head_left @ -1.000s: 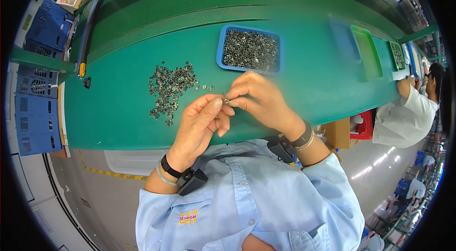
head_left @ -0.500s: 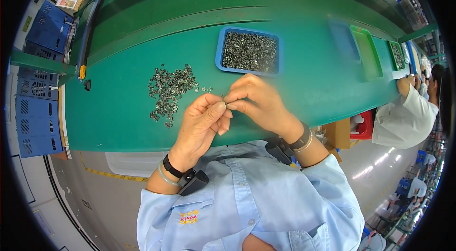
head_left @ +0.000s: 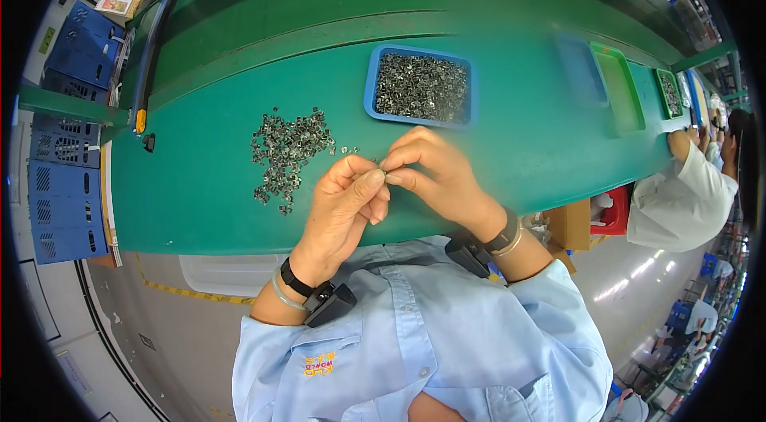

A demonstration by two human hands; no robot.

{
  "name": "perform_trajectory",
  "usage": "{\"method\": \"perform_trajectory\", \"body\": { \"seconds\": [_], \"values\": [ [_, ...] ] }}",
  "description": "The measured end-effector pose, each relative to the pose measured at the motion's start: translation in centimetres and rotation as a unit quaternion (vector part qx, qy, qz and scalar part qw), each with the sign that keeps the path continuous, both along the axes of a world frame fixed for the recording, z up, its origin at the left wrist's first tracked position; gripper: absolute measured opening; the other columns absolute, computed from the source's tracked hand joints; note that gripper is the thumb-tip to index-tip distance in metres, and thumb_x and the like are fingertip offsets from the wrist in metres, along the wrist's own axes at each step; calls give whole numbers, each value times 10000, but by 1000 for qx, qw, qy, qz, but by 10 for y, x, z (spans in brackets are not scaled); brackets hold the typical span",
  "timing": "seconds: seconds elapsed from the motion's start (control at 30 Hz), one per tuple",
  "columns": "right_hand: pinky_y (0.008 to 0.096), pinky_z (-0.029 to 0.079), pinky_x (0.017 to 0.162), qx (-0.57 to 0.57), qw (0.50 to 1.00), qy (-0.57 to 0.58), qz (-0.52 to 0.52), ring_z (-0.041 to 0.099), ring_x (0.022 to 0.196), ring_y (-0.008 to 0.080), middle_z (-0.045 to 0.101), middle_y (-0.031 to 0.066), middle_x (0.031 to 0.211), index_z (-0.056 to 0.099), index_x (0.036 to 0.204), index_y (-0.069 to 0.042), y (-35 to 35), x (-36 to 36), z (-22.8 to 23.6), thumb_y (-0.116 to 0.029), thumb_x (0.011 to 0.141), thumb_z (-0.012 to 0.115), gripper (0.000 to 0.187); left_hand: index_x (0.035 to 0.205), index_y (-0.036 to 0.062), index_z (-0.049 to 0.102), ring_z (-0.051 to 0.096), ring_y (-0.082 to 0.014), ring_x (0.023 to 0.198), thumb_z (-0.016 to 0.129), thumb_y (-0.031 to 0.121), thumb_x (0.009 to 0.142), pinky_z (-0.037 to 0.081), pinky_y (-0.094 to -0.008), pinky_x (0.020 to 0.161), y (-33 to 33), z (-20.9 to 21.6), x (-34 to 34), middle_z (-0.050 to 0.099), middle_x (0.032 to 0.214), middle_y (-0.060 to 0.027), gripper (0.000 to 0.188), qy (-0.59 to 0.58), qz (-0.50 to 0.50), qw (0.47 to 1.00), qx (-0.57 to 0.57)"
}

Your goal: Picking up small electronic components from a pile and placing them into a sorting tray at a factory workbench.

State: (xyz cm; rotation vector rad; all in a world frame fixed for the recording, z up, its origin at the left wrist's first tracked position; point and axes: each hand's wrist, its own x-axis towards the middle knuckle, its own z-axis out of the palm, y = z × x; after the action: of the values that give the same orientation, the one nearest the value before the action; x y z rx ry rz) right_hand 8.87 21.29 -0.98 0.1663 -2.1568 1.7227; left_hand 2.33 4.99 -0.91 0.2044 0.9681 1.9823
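Both hands meet fingertip to fingertip above the near part of the green table (head_left: 199, 214). My left hand (head_left: 347, 195) is closed in a pinch, thumb against the fingers. Opposite it, my right hand (head_left: 427, 171) pinches at the same spot. A tiny piece between them is mostly covered by the fingertips, so its kind is unclear. To the left of the hands lies a loose pile of small black and silver parts (head_left: 289, 147). A few single parts (head_left: 349, 150) lie between that pile and my left fingers. Beyond the hands stands a blue tray (head_left: 372, 91) filled with similar parts.
A green tray (head_left: 618, 91) and a smaller green tray (head_left: 659, 80) stand at the far right, near a co-worker's white sleeve (head_left: 686, 199). Blue crates (head_left: 68, 207) are stacked at the left. Under the table's right edge are a cardboard box (head_left: 570, 224) and a red stool (head_left: 613, 214).
The fingertips have shifted very slightly against each other, still pinched together. The whole picture has drifted a little to the right; the pile and trays look unchanged.
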Motion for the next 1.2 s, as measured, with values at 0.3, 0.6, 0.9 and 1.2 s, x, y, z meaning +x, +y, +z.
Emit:
{"method": "perform_trajectory", "body": {
  "seconds": [0.3, 0.6, 0.9, 1.2],
  "values": [
    [297, 482, 692, 25, 999, 40, -8, 588, 817, 197, 611, 59, 870, 619, 887, -64, 1, 0, 5, -13, 759, 692, 157, 929, 44, 554, 519, -112, 562, 564, 151, 921, 402, -237, 485, -1, 13, -1, 604, 760, -56, 108, -10, -8, 1000, 0],
    [283, 507, 648, 19, 998, 66, -4, 612, 778, 181, 624, 54, 832, 636, 887, -57, -2, -1, 9, -10, 761, 694, 146, 942, 53, 549, 512, -132, 554, 580, 169, 911, 384, -268, 475, -4, 2, -3, 614, 787, -67, 124, -70, -43, 993, 86],
    [308, 493, 606, 92, 992, 90, -3, 613, 730, 213, 622, 72, 804, 638, 850, -61, -2, -3, 14, -35, 758, 698, 113, 897, 54, 536, 513, -128, 555, 595, 159, 901, 390, -265, 472, -6, 7, -8, 605, 762, -66, 120, -79, -73, 990, 89],
    [302, 488, 586, 102, 992, 79, 11, 612, 711, 211, 623, 71, 794, 639, 838, -60, -1, -2, 12, -34, 749, 706, 114, 873, 47, 534, 522, -124, 571, 591, 157, 905, 407, -256, 486, -11, 14, -17, 586, 752, -51, 128, -9, -95, 995, 1]
  ]
}}
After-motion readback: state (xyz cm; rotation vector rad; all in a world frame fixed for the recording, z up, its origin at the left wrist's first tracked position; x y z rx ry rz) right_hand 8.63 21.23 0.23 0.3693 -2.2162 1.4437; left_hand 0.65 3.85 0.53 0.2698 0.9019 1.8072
